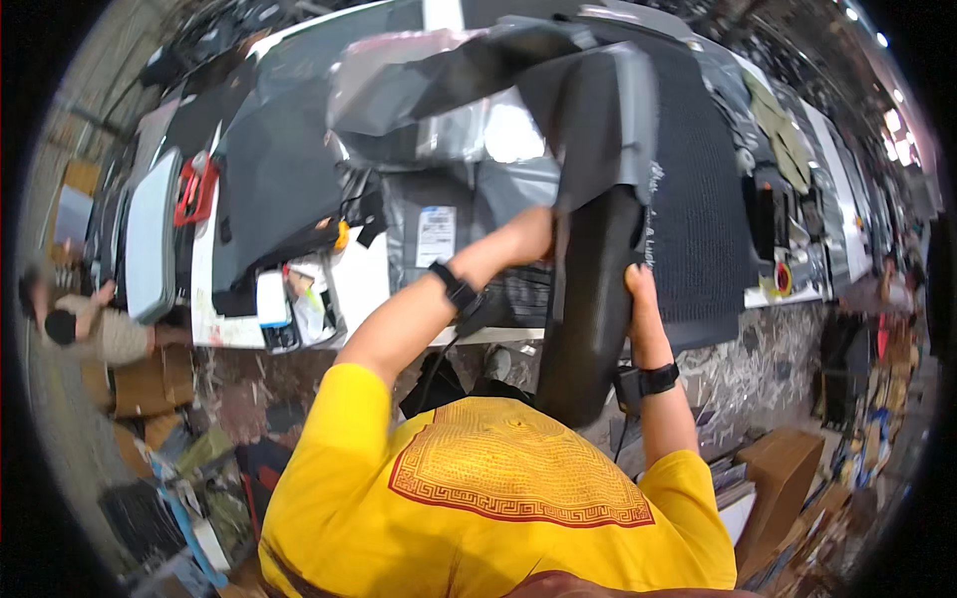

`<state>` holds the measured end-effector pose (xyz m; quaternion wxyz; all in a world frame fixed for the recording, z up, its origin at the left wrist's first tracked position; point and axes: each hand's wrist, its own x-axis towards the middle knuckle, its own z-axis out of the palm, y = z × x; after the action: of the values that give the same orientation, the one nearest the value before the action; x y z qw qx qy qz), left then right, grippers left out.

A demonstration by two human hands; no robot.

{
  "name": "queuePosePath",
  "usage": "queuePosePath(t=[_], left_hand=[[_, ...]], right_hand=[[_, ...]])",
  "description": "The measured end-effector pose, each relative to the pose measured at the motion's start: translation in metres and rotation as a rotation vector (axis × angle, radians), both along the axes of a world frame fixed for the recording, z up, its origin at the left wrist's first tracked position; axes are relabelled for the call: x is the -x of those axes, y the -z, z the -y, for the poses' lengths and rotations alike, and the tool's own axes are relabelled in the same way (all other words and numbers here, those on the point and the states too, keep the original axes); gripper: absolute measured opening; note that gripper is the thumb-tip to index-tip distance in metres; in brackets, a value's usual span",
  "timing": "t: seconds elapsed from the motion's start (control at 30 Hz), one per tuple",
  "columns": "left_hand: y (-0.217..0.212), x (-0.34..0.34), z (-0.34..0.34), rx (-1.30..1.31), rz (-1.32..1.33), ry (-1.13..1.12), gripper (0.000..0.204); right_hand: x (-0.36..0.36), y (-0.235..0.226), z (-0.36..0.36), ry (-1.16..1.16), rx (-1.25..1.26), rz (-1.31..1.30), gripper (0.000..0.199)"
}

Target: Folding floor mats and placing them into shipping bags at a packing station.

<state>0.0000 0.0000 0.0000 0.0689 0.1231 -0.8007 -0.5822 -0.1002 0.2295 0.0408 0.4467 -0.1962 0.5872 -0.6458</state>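
Observation:
A long black folded mat (588, 299) stands lengthwise in front of my body, its near end bulging toward my chest. My left hand (531, 236) grips its left edge, with the fingertips hidden behind it. My right hand (641, 282) pinches the right edge, thumb in sight and the other fingers out of view. The mat's far part (588, 120) bends up and leftward, blurred by motion, over clear and grey plastic. Under my left forearm lies a grey plastic bag (399, 224) with a white label (436, 236). Beside my right hand is a dark ribbed mat (698, 199) with white lettering.
On the table's left are dark sheets (279, 169), a red tape dispenser (196, 189), and a small bin of odds and ends (309, 299). Tape rolls (785, 277) sit at the right. Cardboard (788, 488) stands low right. A person (95, 324) is at far left.

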Motion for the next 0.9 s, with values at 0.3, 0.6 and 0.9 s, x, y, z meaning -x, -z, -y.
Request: queuePosePath(t=[0.3,0.6,0.9], left_hand=[[0.124,0.024,-0.044,-0.258,0.312,0.427,0.032],[0.098,0.039,-0.117,-0.612,0.704,0.295,0.031],[0.089,-0.038,-0.135,0.021,0.024,0.626,0.042]], right_hand=[[-0.067,0.061,-0.039,0.45,0.055,0.478,0.059],[0.028,0.061,-0.062,0.62,-0.588,-0.805,0.087],[-0.016,0.089,-0.15,-0.086,-0.557,-1.036,0.015]])
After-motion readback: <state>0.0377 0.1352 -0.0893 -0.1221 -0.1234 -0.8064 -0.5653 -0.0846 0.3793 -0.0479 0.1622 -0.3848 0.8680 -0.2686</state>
